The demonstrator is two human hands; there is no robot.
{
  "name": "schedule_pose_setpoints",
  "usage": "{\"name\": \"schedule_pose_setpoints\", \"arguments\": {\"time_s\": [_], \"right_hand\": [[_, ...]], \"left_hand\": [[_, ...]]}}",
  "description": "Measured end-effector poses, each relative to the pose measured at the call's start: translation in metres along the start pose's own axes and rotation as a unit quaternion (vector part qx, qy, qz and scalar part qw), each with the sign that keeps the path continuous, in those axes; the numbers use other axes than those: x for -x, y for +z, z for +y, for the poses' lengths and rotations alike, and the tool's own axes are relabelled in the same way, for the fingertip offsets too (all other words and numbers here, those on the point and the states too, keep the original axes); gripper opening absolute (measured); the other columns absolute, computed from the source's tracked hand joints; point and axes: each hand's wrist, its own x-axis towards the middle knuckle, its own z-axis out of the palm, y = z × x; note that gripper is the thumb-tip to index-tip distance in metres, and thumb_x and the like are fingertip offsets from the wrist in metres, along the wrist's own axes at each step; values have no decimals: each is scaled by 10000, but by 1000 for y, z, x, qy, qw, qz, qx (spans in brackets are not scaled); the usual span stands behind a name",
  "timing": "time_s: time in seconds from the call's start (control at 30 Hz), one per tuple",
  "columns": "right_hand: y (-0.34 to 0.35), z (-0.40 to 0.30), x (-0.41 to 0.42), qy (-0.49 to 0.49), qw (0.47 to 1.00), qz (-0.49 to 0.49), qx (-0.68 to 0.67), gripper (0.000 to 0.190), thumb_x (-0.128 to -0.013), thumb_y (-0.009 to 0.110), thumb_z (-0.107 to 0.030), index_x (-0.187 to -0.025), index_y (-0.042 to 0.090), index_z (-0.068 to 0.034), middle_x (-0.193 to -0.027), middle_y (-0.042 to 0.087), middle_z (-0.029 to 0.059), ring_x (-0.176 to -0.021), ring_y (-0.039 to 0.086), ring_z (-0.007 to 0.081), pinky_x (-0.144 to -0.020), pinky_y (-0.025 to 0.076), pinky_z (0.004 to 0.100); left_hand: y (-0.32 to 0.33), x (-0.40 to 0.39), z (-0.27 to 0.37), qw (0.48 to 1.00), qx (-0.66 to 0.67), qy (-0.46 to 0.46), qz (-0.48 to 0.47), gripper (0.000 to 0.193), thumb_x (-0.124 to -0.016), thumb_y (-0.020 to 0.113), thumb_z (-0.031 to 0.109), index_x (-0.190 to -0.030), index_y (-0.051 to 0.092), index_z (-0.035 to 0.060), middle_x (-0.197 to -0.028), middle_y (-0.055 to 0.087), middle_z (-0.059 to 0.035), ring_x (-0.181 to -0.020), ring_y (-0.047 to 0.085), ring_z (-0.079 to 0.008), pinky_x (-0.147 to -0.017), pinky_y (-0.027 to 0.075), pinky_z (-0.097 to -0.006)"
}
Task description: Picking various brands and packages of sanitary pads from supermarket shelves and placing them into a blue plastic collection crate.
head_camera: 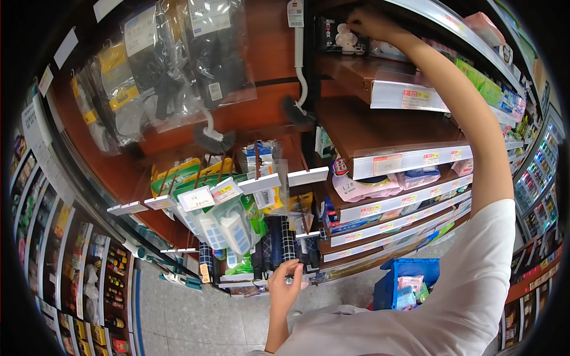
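At the upper right, my right hand (pixel 372 24) reaches onto the top shelf. Its bent fingers touch the upper right part of a black package of sanitary pads (pixel 331 38) printed with pale round shapes; whether they grip it is unclear. Beside that package lies a lighter package (pixel 387 50), partly behind my forearm. Low in the middle, my left hand (pixel 285 282) is raised with loosely curled fingers and no object visible in it. It is nearest to several folded umbrellas (pixel 288 240) hanging below the hooks.
Price-tag rails (pixel 412 161) edge the shelves on the right. Packaged socks (pixel 129 98) and toilet brushes (pixel 298 107) hang at the back. Packaged power strips (pixel 234 229) hang from hooks that jut out. A blue crate (pixel 384 285) with packages stands near the floor.
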Motion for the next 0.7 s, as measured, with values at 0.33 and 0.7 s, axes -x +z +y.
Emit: {"name": "schedule_pose_setpoints", "arguments": {"time_s": [0.33,0.7], "right_hand": [[7,4,5,-135,984,93,65,350,-796,674,-264,-1041,643,-16,-899,668,173,-775,630,353,-710,491,388],[-108,-57,208,34,985,133,-101,299,-800,657,-54,-1099,654,-56,-916,684,94,-727,634,150,-655,476,279]], "left_hand": [[3,-17,-6,1000,-26,3,1,158,-803,673,51,-948,637,-2,-807,680,-127,-711,663,-190,-663,512,-281],[27,-13,-1,999,-14,-3,-33,156,-816,667,63,-954,635,-1,-809,680,-123,-712,662,-190,-659,511,-279]]}}
